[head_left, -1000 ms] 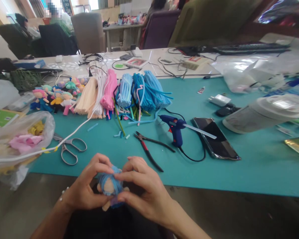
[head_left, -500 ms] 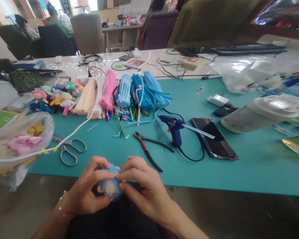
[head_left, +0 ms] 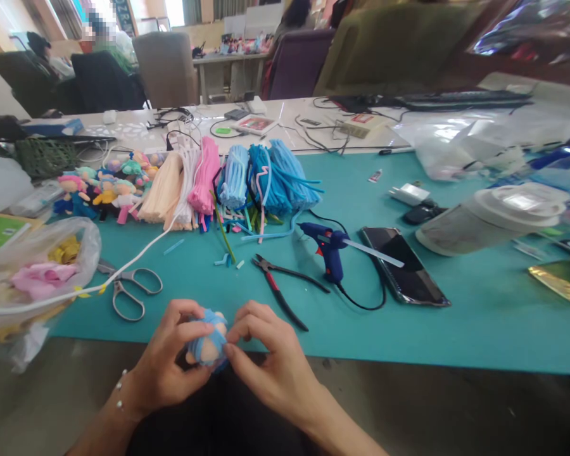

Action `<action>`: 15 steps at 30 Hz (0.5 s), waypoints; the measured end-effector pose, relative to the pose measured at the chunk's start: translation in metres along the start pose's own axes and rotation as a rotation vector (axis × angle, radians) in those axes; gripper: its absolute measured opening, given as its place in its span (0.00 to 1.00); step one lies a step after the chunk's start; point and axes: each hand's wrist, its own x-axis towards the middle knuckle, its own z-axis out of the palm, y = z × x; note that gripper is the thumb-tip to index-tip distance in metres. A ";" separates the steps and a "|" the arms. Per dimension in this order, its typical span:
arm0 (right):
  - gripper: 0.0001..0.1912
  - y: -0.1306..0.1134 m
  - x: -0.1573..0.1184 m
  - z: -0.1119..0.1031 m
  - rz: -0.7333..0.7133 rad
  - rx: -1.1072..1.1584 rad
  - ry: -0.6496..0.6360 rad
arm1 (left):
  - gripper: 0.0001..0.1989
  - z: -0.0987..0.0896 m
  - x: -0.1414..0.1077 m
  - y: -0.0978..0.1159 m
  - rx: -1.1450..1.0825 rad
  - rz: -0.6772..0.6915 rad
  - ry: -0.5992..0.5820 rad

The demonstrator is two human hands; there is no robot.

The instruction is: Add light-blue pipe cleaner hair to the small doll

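Blue and peach, cupped low between two bare hands.
Head view: holding a small fuzzy doll head (head_left: 209,348) just over the near edge of the green mat (head_left: 408,342), clamping it from nine o'clock with the left hand (head_left: 164,361), laying fingers across its top and tucking the thumb under. Touching its three-o'clock side with the right hand (head_left: 275,361), keeping thumb and forefinger tips close together; not revealing whether pinching a strand. Sitting nearer the left palm, meeting only the right fingertips, looking roundish and showing no clear long axis. Lying at two o'clock from it: pliers (head_left: 275,291), then, farther out, a glue gun (head_left: 330,253). Resting at ten o'clock: scissors (head_left: 129,285).
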 end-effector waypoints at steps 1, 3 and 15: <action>0.07 0.000 0.000 0.000 0.004 -0.002 0.003 | 0.24 0.000 0.000 0.000 0.007 0.001 0.007; 0.08 -0.001 0.001 -0.001 0.014 -0.001 0.003 | 0.26 0.000 -0.002 -0.001 0.018 -0.002 0.017; 0.10 0.039 0.010 -0.002 0.064 -0.371 0.047 | 0.28 -0.002 -0.022 -0.017 -0.028 -0.151 0.109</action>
